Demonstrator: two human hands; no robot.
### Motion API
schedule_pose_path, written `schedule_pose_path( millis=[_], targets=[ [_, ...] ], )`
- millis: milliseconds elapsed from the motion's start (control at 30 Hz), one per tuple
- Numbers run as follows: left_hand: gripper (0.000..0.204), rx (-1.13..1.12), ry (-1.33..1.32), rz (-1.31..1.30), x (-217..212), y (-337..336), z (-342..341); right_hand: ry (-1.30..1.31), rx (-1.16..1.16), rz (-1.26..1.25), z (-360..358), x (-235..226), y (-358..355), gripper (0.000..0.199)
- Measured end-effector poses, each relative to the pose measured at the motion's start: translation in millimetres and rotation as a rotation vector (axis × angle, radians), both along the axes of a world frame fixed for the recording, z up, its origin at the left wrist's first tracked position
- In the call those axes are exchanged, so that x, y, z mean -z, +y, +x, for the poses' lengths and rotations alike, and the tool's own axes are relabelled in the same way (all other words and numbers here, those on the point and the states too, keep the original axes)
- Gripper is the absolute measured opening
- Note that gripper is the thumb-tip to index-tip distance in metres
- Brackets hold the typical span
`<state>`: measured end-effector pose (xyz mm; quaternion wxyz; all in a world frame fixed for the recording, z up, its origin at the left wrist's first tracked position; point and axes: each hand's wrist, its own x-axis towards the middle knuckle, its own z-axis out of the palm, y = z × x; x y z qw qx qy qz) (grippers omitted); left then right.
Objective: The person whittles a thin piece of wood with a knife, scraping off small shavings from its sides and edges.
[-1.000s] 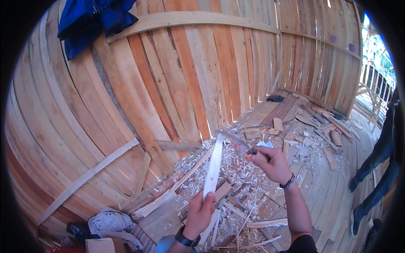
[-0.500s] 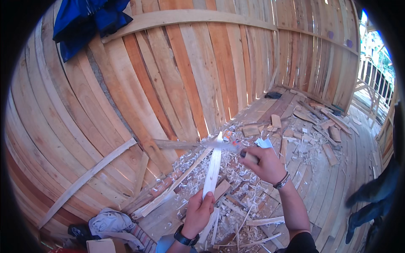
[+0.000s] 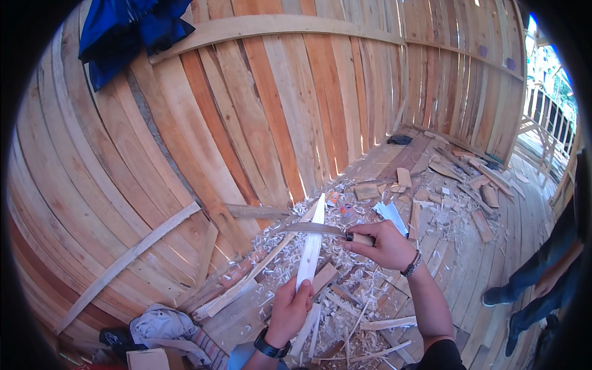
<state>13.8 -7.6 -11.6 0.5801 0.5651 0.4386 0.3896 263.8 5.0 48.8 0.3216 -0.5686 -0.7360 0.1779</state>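
Note:
My left hand [image 3: 291, 313] is wrapped round the lower end of a pale, narrow strip of wood [image 3: 309, 260]. The strip slants up and away from me, and its far end narrows to a point. In my right hand [image 3: 390, 248] I grip the wooden handle of a long knife with a slightly curved blade [image 3: 313, 229]. Its blade lies across the strip, about midway between my left hand and the tip, with the blade's end reaching past the left edge. Whether the blade touches the wood or hovers just over it is hard to see.
Curled wood shavings [image 3: 351, 283] cover the floorboards beneath my hands. Offcuts [image 3: 478, 185] lie scattered at the far right. A light-blue sheet [image 3: 391, 216] rests beyond my right hand. At the right edge stands another person [image 3: 536, 271]. A plank wall [image 3: 246, 123] rises on the left.
My right hand and the knife have come down the strip, nearer to me. My left hand holds the strip in the same place. The other person's legs and hand have shifted.

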Motion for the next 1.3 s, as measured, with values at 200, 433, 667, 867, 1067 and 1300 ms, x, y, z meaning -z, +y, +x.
schedule_pose_path(
  millis=[200,433,667,867,1067,1300],
  targets=[
    [0.027,-0.015,-0.015,0.003,1,0,0,0.052,-0.062,0.046,0,8,-1,0.034],
    [0.028,-0.043,-0.027,0.020,3,1,-4,-0.053,-0.015,0.054,-6,4,-6,0.032],
    [0.026,-0.087,-0.083,0.035,2,0,-3,-0.063,-0.098,0.158,-20,5,-13,0.031],
    [0.026,-0.054,-0.011,0.133,8,0,-6,-0.057,-0.050,0.218,-22,3,-18,0.031],
    [0.027,-0.059,-0.015,0.129,3,0,-6,-0.072,0.046,0.230,-27,-1,-17,0.031],
    [0.027,-0.046,-0.021,0.148,7,0,-7,-0.067,0.160,0.258,-29,-2,-15,0.031]
  ],
)
